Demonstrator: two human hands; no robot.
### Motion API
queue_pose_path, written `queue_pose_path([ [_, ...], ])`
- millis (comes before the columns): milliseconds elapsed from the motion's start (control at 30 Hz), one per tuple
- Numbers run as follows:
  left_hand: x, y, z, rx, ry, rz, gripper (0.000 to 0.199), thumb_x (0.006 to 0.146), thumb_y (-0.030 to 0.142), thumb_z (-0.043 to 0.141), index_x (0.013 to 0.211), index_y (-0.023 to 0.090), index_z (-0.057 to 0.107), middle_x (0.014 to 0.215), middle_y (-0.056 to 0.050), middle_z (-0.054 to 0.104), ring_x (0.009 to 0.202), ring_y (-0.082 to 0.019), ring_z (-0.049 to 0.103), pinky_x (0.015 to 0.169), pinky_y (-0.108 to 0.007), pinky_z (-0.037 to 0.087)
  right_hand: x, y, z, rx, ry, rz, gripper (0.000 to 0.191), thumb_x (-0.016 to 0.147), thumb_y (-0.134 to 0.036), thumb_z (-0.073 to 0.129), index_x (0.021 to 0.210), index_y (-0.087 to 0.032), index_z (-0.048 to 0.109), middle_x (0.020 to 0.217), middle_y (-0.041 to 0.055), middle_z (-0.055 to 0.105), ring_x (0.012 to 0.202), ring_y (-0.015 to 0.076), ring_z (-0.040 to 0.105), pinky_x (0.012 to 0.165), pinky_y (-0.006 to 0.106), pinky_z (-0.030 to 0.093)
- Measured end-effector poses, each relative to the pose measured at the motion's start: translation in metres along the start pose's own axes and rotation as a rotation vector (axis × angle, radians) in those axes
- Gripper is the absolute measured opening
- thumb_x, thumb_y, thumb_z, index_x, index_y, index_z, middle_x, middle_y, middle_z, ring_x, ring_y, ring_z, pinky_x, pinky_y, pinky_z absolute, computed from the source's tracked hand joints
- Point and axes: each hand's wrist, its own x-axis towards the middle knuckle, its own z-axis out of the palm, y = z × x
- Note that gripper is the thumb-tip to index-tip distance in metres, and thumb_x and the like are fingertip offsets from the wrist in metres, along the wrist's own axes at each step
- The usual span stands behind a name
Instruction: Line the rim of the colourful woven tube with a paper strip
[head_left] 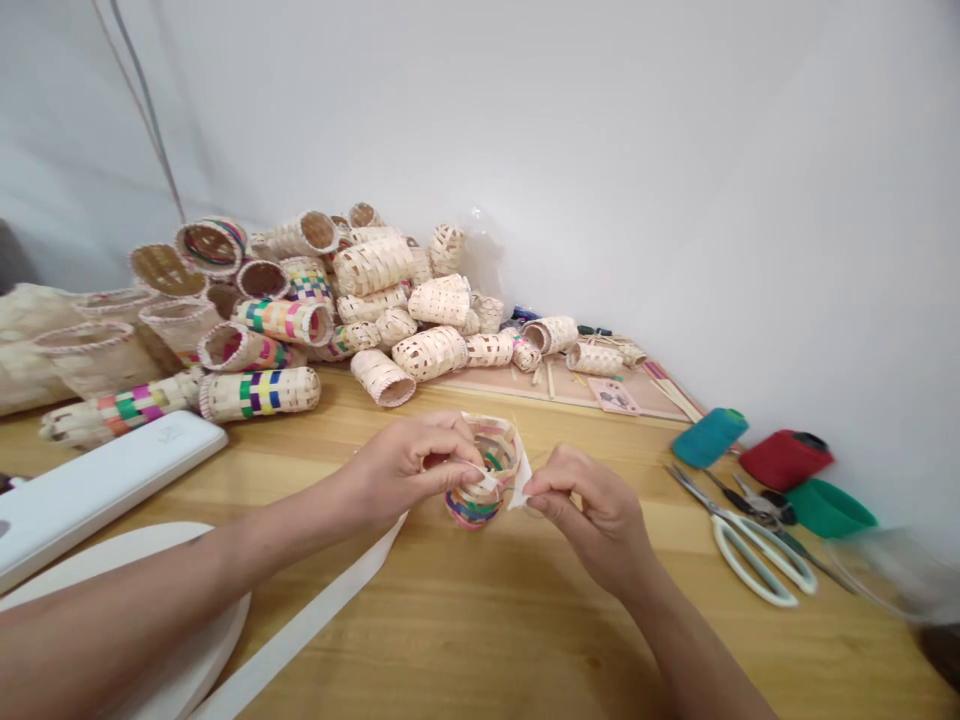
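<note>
A small woven bamboo basket (472, 510) with coloured bands stands on the table between my hands, its open mouth tilted up. My left hand (420, 455) is closed at the rim, thumb and fingers pinching a white ribbon (337, 605) that trails down toward the bottom left. Opposite it, my right hand (592, 508) pinches a short white end of ribbon (519, 484) at the right side of the rim. A thin line, perhaps thread, shows between the hands; its kind is too fine to make out.
Many woven baskets (375, 265) are heaped at the back left. A white power bank (112, 490) and a white ribbon roll (180, 660) lie on the left. Scissors (757, 555), pliers (761, 505) and blue (709, 437), red (784, 460) and green (829, 508) thread spools lie right.
</note>
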Motion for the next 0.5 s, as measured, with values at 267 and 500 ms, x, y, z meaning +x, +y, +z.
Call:
queue_pose_path([
  [267,0.0,0.001,0.006,0.055,0.039,0.012,0.012,0.084,0.015,0.061,0.077,0.014,0.071,0.074,-0.001,0.062,0.07,-0.01,0.057,0.064,-0.02,0.041,-0.001,-0.006,0.002,-0.055,-0.069,-0.017,0.015,0.096,-0.022,0.052,0.086,-0.021,0.064,0.07,0.0007,0.054,0.067,0.0146,0.049,0.061,0.027,0.037],
  [500,-0.002,0.003,0.013,-0.003,0.051,0.032,0.013,0.083,0.017,0.067,0.071,0.015,0.071,0.073,0.001,0.063,0.075,-0.009,0.057,0.071,-0.019,0.042,0.001,-0.008,0.008,-0.04,-0.071,-0.065,0.018,0.098,-0.024,0.048,0.088,-0.02,0.063,0.073,0.0009,0.054,0.07,0.0139,0.051,0.062,0.025,0.038],
])
